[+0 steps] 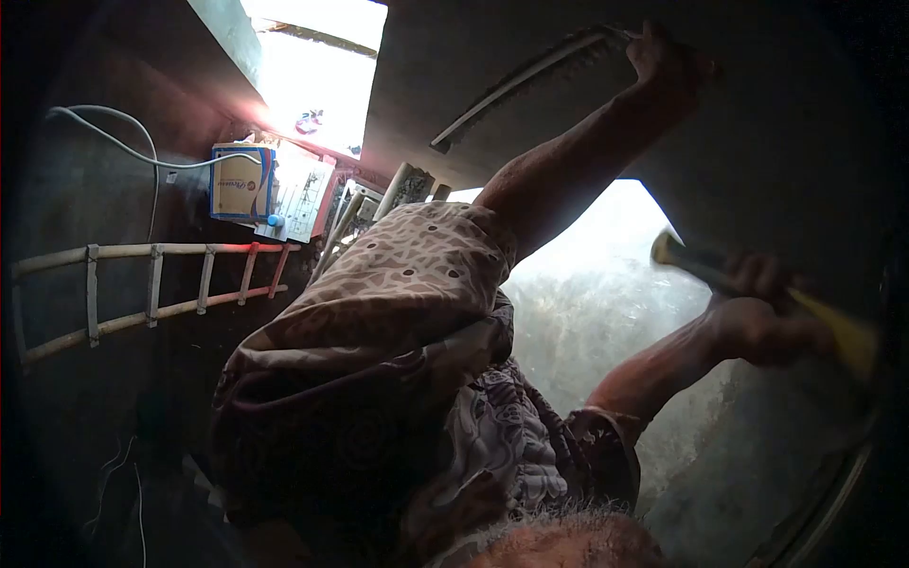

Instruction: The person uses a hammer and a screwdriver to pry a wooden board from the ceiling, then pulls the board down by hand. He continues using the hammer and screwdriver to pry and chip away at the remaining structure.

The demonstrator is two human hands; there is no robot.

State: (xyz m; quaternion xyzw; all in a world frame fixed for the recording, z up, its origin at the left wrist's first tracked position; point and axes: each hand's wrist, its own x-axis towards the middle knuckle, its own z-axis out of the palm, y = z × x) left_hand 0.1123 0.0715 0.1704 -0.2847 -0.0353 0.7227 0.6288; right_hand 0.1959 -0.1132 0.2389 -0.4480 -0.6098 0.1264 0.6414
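My left hand, at the upper right, is closed on one end of a long, slightly curved strip. The strip has a ragged dark edge and reaches down and left to a blunt tip. Lower on the right, my right hand wraps round the middle of a stick-like tool. A pale round end shows on one side of that hand, and a yellow part, smeared by motion, on the other. Brown patterned cloth covers the near end of my left arm. A dark sleeve surrounds my right arm.
A ladder runs along the left side. Above it are a cardboard box and a white cable, near a bright opening. A pale grey surface lies behind my arms. Short-haired skin shows at the bottom edge.
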